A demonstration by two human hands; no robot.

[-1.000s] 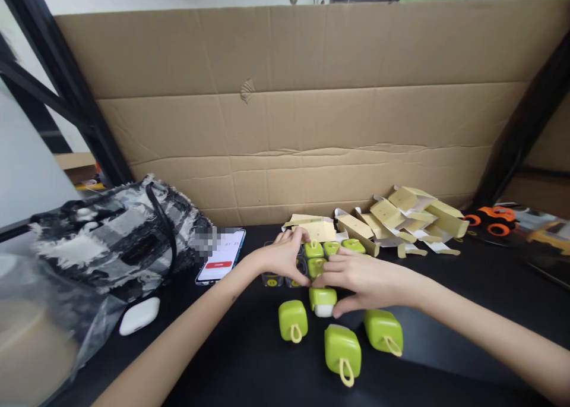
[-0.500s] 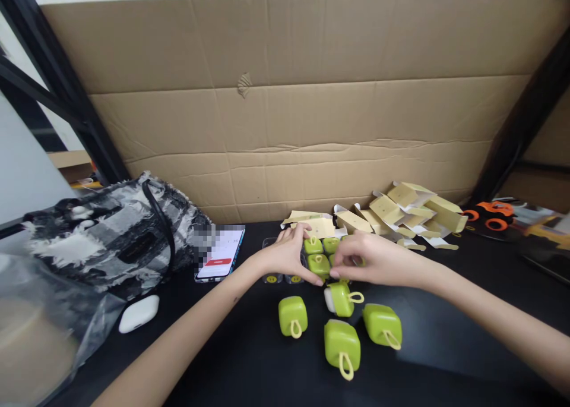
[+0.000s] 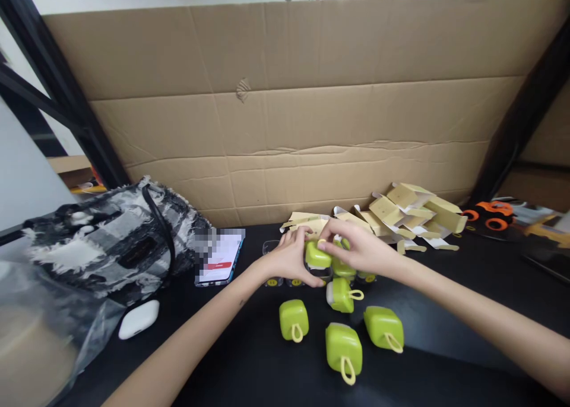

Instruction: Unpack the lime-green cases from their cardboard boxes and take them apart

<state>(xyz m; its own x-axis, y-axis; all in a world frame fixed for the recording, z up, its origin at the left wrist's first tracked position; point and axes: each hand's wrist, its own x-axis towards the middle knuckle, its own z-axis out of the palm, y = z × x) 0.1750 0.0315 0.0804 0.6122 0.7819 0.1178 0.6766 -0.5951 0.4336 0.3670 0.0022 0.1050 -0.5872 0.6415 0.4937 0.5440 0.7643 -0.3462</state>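
Observation:
My right hand [image 3: 350, 243] pinches a small green rounded-cube container [image 3: 317, 255] by its top, holding it tilted over a dark cell of a clear plastic tray [image 3: 327, 273]. Thumb and fingers apart, my left hand [image 3: 294, 257] rests at the tray beside that cell; its fingertips are partly hidden. More green containers, such as this one [image 3: 342, 269], sit in the tray under my right hand. In front lie several loose ones with yellow loops: one on its side [image 3: 342, 295], one at left [image 3: 293, 319], one nearest me [image 3: 344, 347] and one at right [image 3: 383, 325].
Opened cream cartons [image 3: 409, 211] are heaped behind the tray, against a cardboard wall [image 3: 285, 122]. To the left are a phone [image 3: 222, 255], a white earbud case [image 3: 139, 319], a frayed black-and-white bag [image 3: 120, 240] and a plastic-wrapped cup [image 3: 35, 347]. An orange toy car [image 3: 490, 214] stands far right.
My right hand has moved left and lifted one green container up from its tray cell, which now shows dark beneath it. My left hand has stayed nearly in place.

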